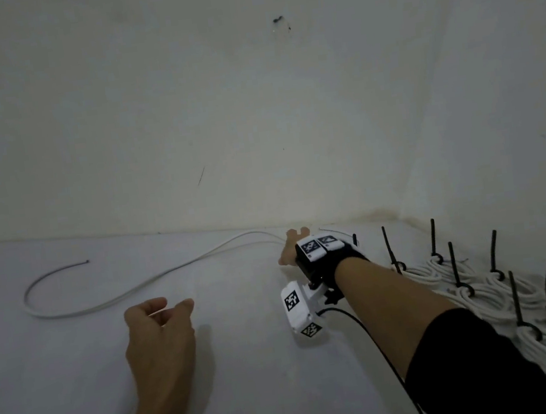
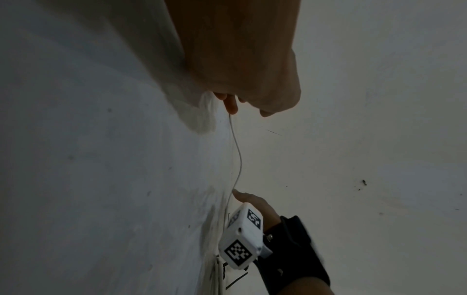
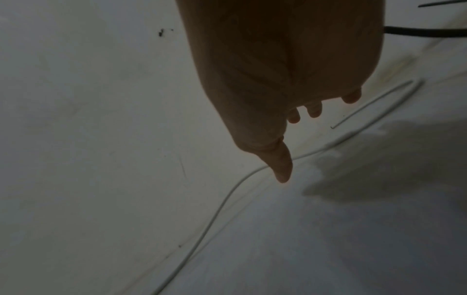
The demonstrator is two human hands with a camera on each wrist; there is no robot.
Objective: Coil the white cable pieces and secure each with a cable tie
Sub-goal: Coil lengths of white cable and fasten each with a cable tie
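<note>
A loose white cable [image 1: 111, 300] lies on the pale surface. It bends round at the far left and runs right toward the wall's foot. My right hand [image 1: 294, 242], a marker camera strapped to its wrist, reaches out to the cable's right part with fingers spread and straight. In the right wrist view its thumb [image 3: 283, 169] hangs over the cable [image 3: 222, 205], and whether it touches I cannot tell. My left hand [image 1: 175, 308] hovers nearer me, short of the cable, fingers loosely curled and holding nothing. Its fingertips [image 2: 230, 106] show above the cable [image 2: 239, 157].
Several coiled white cable bundles [image 1: 481, 291] lie in a row at the right, each bound by a black cable tie [image 1: 388, 247] whose tail sticks up. A white wall [image 1: 252, 106] closes the far side. A black wire [image 1: 378, 345] trails from the wrist camera.
</note>
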